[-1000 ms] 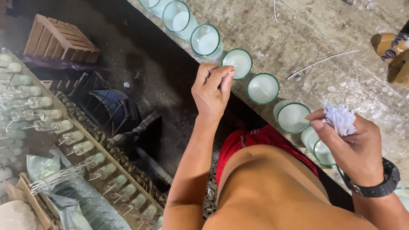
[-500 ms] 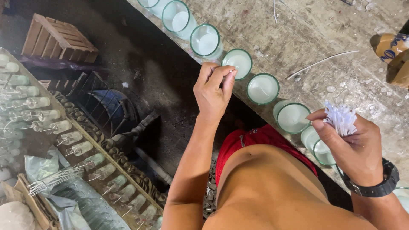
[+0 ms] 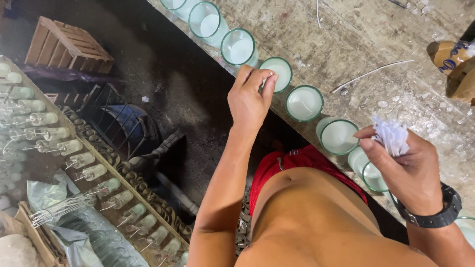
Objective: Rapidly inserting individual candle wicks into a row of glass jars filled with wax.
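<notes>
We see the left hand (image 3: 250, 101) at the bench edge, fingertips pinched together on something thin and pale right at the rim of a wax-filled glass (image 3: 276, 73); the pinched bit is too small to name for sure. The right hand (image 3: 408, 170) is closed around a bunch of white wicks (image 3: 391, 134), their ends sticking up above the thumb, and a black wristwatch (image 3: 435, 213) sits on that wrist. The glass stands in a row of similar green-rimmed glasses (image 3: 303, 103) running diagonally along the edge of a rough, wax-spattered workbench (image 3: 356, 34). The next glasses toward us are partly hidden by the right hand and red shorts (image 3: 297, 160). Further back on the bench lie a long white stick (image 3: 371, 73) and a brown object (image 3: 452, 57) at the right edge, well apart from both hands. Left of the bench, below on the dark floor, are a wooden crate (image 3: 67, 47), a dark metal frame (image 3: 126, 126), and a slanted rack of small glass tubes (image 3: 74, 148) with wires, clear of the hands.
</notes>
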